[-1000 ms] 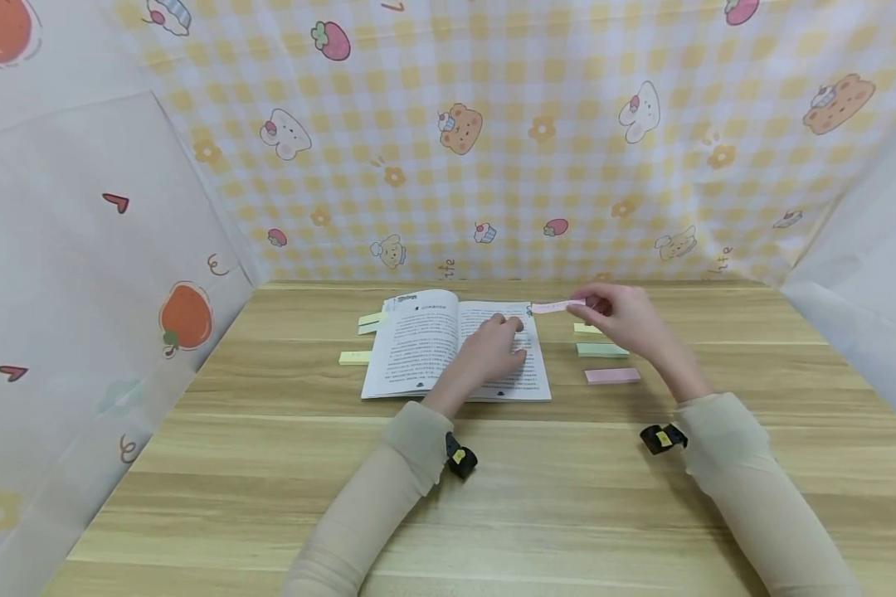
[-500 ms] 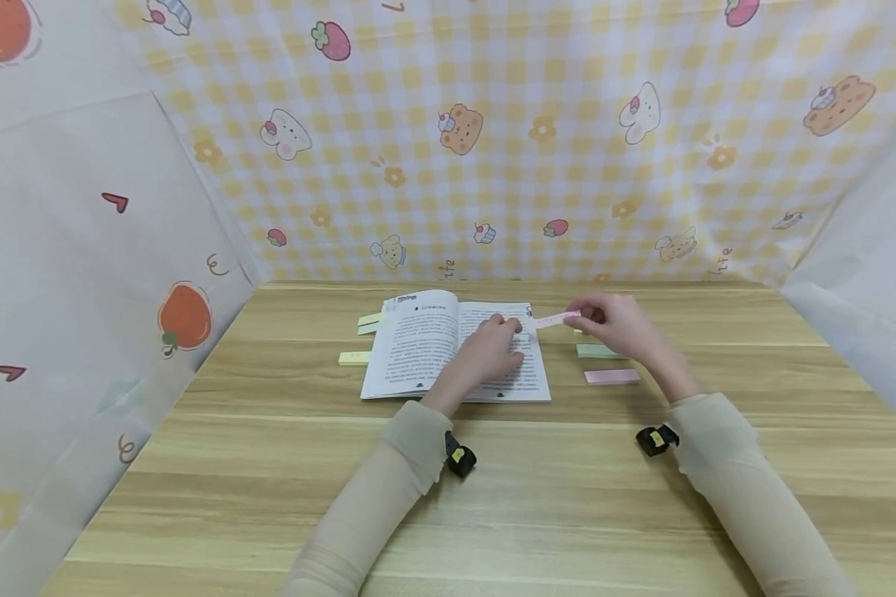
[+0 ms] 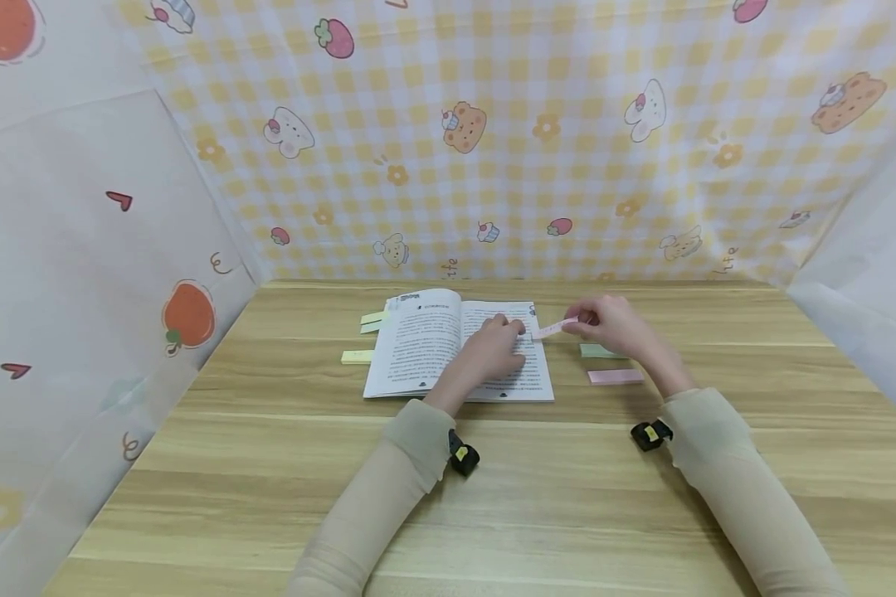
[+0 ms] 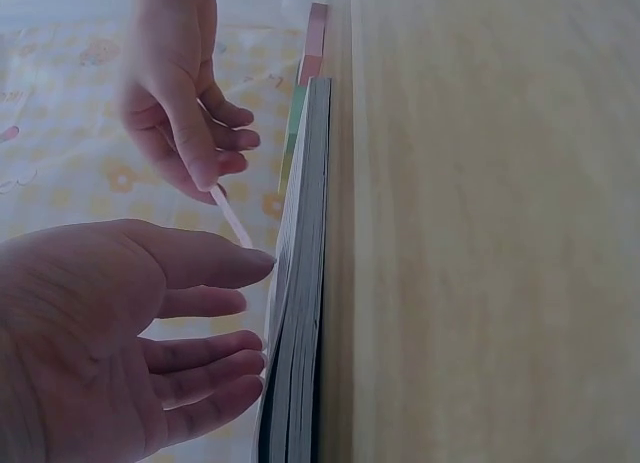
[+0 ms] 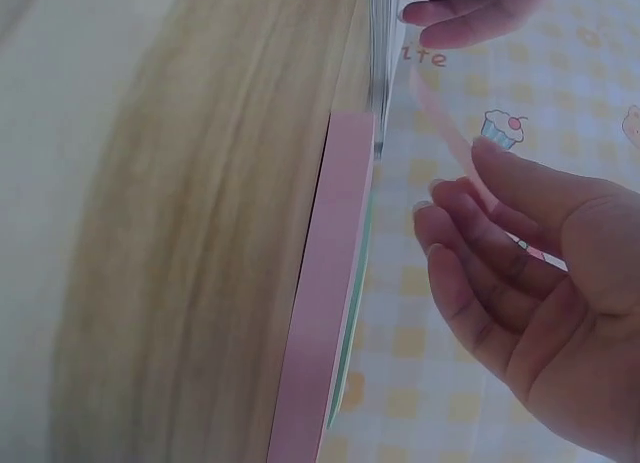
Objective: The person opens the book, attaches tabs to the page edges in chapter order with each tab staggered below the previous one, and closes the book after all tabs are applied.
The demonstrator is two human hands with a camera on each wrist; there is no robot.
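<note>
An open book (image 3: 418, 348) lies on the wooden table. My left hand (image 3: 489, 352) rests on its right-hand page with fingertips down and fingers fairly relaxed, as the left wrist view also shows. Beyond the book's right edge, my right hand (image 3: 611, 323) pinches one end of a pink sticky strip (image 5: 445, 123) between thumb and forefinger. The strip slants down toward the book, its free end at the right page's edge. Whether that end touches the paper I cannot tell.
Right of the book lie a pink sticky-note pad (image 3: 616, 377) and a green pad (image 3: 601, 351), partly behind my right hand. Yellow tabs (image 3: 357, 357) and a green tab (image 3: 370, 327) stick out at the book's left edge. A patterned cloth (image 3: 508, 182) hangs behind the table (image 3: 523, 514).
My right hand has come slightly nearer and lower with the pink strip, which now slants more and sits farther down the page's right edge. The left hand stays put.
</note>
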